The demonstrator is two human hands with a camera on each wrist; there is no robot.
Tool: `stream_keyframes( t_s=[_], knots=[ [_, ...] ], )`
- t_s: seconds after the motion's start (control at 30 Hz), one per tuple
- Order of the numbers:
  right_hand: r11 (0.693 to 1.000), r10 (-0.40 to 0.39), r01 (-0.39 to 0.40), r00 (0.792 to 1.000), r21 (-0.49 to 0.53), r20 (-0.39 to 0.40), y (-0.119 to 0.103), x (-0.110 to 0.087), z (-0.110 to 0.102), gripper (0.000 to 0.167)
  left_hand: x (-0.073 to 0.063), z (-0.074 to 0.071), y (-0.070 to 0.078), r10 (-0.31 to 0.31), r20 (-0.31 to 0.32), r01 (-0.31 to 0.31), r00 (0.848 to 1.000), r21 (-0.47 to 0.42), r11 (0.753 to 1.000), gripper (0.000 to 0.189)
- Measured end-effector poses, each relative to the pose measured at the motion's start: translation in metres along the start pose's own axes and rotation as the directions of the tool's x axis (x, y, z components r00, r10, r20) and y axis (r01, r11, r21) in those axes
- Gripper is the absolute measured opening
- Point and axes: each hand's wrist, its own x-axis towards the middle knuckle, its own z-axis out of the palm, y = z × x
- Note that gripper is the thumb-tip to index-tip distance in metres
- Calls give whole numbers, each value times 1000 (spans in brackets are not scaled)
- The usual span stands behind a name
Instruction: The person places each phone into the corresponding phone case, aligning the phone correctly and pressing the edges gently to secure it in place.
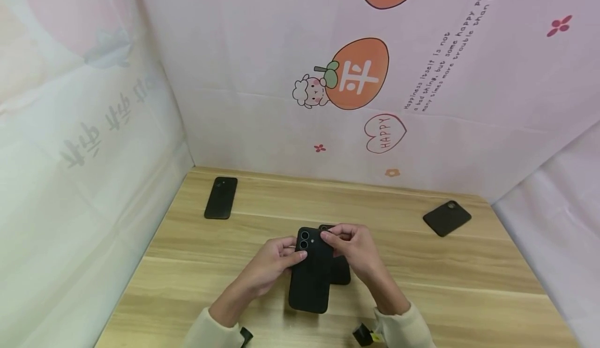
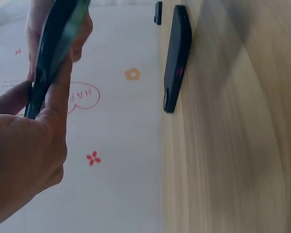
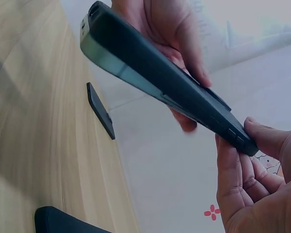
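Both hands hold a phone in a black case (image 1: pixel 311 280) above the table, its camera side up. My left hand (image 1: pixel 272 262) grips its left edge, thumb on the back beside the lenses. With thumb and fingers, my right hand (image 1: pixel 353 246) pinches the upper right corner. In the right wrist view, a pale teal side of the phone (image 3: pixel 121 70) shows along and below the black case (image 3: pixel 155 73), widest at the far end. Another black phone or case (image 1: pixel 341 272) lies on the table, partly hidden behind the held one and my right hand.
A black phone-shaped piece (image 1: pixel 221 198) lies at the back left of the wooden table (image 1: pixel 187 275). A black phone case (image 1: pixel 447 218) with a camera opening lies at the right. Printed white cloth (image 1: pixel 262 124) hangs behind and at both sides.
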Motion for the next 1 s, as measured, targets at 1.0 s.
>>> stream_keyframes(
  t_s=[1.0],
  knots=[
    [989,-91,97,994,-108,55,13,-18,19,17,-5,-8,14,74,-329,-90,942,-35,995,35]
  ],
)
